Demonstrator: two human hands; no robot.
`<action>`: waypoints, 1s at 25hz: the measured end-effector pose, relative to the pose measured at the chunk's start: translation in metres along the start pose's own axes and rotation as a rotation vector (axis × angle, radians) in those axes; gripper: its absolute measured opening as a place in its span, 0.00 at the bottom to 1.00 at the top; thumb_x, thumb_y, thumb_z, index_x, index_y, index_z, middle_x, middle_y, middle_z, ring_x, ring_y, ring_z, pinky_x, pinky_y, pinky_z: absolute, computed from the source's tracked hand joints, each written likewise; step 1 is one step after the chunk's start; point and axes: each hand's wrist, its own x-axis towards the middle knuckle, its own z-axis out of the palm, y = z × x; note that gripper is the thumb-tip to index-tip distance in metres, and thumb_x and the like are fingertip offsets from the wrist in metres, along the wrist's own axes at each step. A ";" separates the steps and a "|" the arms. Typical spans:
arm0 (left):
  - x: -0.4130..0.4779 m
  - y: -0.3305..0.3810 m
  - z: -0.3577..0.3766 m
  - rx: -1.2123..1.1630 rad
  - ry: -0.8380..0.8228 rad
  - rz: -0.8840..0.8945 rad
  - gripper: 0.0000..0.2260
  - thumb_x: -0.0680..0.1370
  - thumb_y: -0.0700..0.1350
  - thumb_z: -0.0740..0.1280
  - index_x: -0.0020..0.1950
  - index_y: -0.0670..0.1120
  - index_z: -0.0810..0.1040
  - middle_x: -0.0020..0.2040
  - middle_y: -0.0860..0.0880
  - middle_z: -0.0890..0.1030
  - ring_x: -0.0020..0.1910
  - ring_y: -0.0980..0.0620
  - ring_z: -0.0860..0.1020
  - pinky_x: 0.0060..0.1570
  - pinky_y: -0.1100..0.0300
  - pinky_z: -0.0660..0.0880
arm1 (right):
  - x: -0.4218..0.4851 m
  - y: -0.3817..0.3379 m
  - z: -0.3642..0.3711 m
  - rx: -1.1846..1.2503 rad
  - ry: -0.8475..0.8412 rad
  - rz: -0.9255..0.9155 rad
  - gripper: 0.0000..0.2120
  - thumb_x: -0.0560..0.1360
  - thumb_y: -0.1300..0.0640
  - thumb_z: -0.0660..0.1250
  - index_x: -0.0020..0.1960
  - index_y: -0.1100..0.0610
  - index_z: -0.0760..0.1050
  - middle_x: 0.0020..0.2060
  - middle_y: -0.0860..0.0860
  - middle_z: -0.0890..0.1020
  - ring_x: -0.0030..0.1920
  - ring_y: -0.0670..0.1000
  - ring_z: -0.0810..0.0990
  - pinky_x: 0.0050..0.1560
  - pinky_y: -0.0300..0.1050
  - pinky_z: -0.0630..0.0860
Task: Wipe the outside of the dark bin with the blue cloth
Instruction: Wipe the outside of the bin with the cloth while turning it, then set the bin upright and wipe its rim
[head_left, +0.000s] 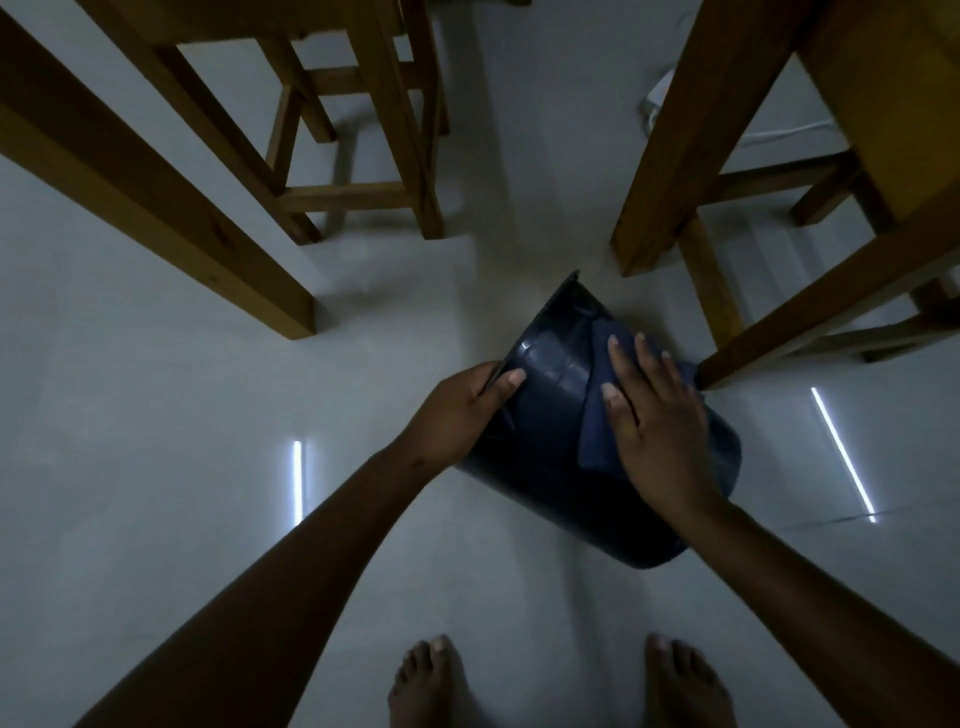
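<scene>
The dark bin (540, 441) lies tipped on its side on the pale floor, its open mouth turned away to the upper left and its base toward me. My left hand (457, 410) grips the bin's rim at the left, thumb on the outer wall. My right hand (657, 421) lies flat, fingers spread, on the blue cloth (597, 415), pressing it onto the bin's upper side. Most of the cloth is hidden under that hand.
A wooden table leg (670, 156) stands just beyond the bin, and a slanted wooden bar (810, 312) ends right beside its right edge. A wooden stool (358, 150) and a thick beam (156, 192) stand at the left. My bare feet (561, 686) are at the bottom.
</scene>
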 end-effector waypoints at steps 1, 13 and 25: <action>0.005 0.004 0.001 0.015 0.050 0.030 0.12 0.82 0.55 0.57 0.41 0.55 0.73 0.35 0.57 0.77 0.35 0.59 0.76 0.28 0.77 0.68 | 0.001 -0.001 -0.001 0.018 -0.016 0.023 0.31 0.78 0.35 0.39 0.78 0.44 0.48 0.79 0.51 0.54 0.77 0.59 0.53 0.71 0.66 0.58; -0.007 0.005 -0.001 0.067 0.328 0.077 0.10 0.77 0.60 0.64 0.44 0.55 0.74 0.34 0.57 0.79 0.34 0.60 0.79 0.36 0.66 0.74 | -0.012 -0.015 -0.002 0.325 0.158 0.005 0.22 0.82 0.51 0.53 0.73 0.56 0.65 0.73 0.52 0.69 0.73 0.49 0.65 0.71 0.48 0.65; -0.019 0.007 0.026 0.750 0.366 0.737 0.15 0.75 0.58 0.68 0.35 0.49 0.77 0.26 0.52 0.78 0.24 0.55 0.75 0.24 0.63 0.71 | -0.016 -0.011 -0.043 0.791 0.290 0.096 0.19 0.83 0.53 0.52 0.71 0.54 0.68 0.70 0.47 0.73 0.70 0.42 0.69 0.65 0.30 0.65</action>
